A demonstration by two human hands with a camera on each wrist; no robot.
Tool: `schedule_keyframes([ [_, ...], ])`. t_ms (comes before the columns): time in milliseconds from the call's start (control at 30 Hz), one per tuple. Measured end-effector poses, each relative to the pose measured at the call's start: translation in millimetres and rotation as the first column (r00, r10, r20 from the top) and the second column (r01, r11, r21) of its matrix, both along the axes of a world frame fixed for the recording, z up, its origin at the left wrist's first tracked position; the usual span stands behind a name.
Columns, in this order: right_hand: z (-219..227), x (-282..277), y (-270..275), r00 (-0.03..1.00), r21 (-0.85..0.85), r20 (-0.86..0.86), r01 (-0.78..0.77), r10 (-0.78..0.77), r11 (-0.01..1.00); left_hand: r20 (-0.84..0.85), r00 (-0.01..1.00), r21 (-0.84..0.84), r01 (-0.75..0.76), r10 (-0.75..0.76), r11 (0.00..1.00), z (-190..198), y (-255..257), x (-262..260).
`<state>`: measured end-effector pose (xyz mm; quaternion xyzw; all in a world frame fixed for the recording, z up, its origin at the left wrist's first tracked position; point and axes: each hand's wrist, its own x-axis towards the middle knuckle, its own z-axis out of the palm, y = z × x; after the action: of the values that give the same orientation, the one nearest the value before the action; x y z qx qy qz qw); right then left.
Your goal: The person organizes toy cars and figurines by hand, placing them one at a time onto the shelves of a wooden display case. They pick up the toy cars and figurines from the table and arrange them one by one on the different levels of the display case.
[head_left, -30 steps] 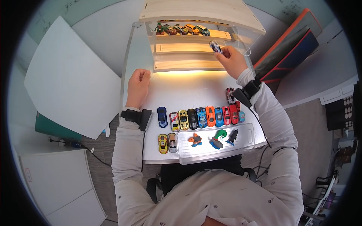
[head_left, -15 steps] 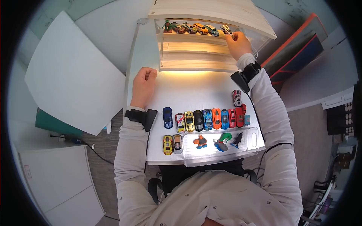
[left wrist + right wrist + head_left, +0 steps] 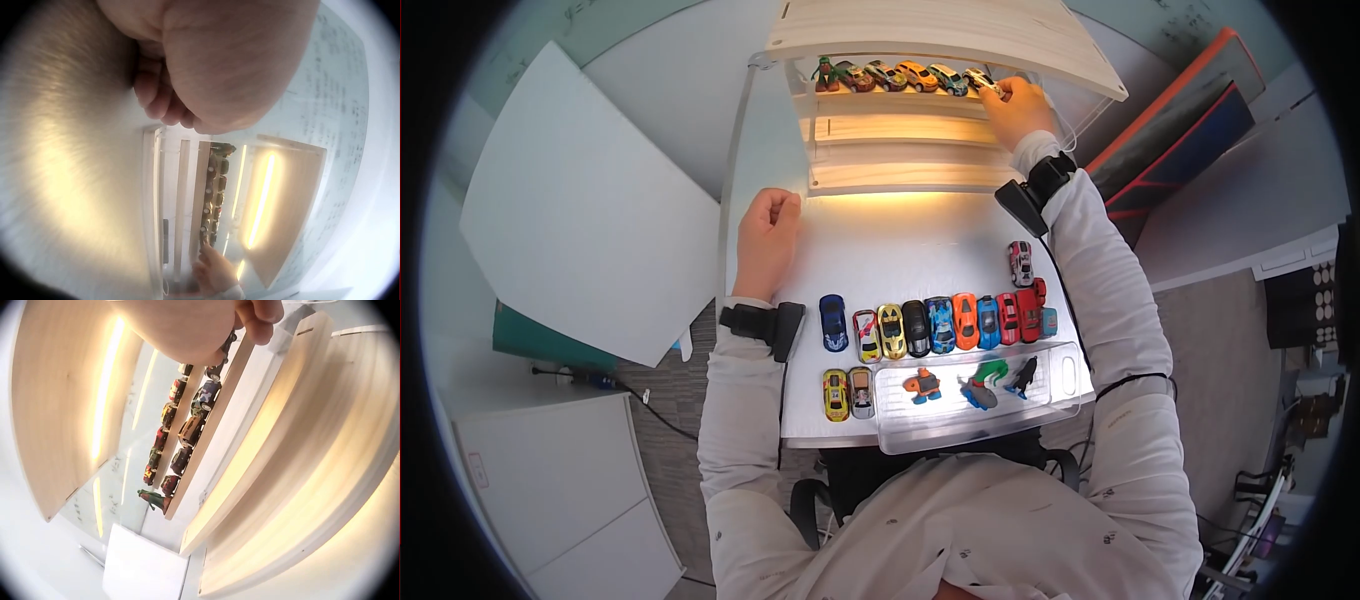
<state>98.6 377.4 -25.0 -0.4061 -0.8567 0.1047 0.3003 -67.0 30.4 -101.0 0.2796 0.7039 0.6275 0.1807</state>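
Note:
My right hand point(image 3: 1022, 108) is at the right end of the top shelf and pinches a small toy car point(image 3: 981, 79). This car stands beside a row of toy cars on that shelf, among them a yellow-orange car point(image 3: 916, 76), with a green figure point(image 3: 826, 72) at the left end. In the right wrist view the palm hides part of the held car. My left hand point(image 3: 768, 235) rests on the table near the front left corner of the wooden display shelf point(image 3: 910, 128), its fingers loosely curled around nothing.
Several toy cars, such as an orange car point(image 3: 965, 320), stand in a line on the table point(image 3: 900, 235). A red-and-white car point(image 3: 1021, 263) sits behind their right end. A clear tray point(image 3: 1055, 408) at the front edge holds an orange turtle-like toy point(image 3: 922, 385) and other animal figures.
My right hand has carried the toy car from in front of the shelf up and back onto the top shelf, beside the row's right end. The left hand has stayed in place.

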Motion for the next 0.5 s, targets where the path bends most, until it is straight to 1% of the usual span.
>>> schedule_keyframes([
  [67,-11.1,-5.6,6.7,0.999,0.117,-0.037,0.013,-0.009,0.993,0.014,1.0,-0.003,0.002,-0.002,1.0,0.5,-0.1,0.2],
  [167,-11.8,-6.7,10.3,1.0,0.048,-0.021,-0.01,0.012,0.999,0.013,1.0,0.003,0.002,-0.002,1.0,0.1,0.2,0.2],
  [267,-9.1,-7.0,8.2,0.999,0.022,-0.017,-0.038,0.038,0.999,0.017,1.0,0.011,0.006,-0.006,1.0,1.3,0.2,1.0],
  [367,-9.6,-7.5,6.3,0.998,-0.022,-0.044,-0.049,0.048,0.999,0.031,0.999,0.008,0.005,-0.006,1.0,3.1,-0.1,1.7],
  [467,-8.1,-5.7,6.2,0.994,-0.165,-0.083,-0.091,0.078,0.982,0.044,0.999,0.011,0.006,-0.006,1.0,2.8,0.0,1.8],
  [500,-8.2,-5.2,5.5,0.993,-0.16,-0.087,-0.096,0.083,0.982,0.048,0.999,0.014,0.007,-0.007,1.0,2.7,0.0,1.8],
])
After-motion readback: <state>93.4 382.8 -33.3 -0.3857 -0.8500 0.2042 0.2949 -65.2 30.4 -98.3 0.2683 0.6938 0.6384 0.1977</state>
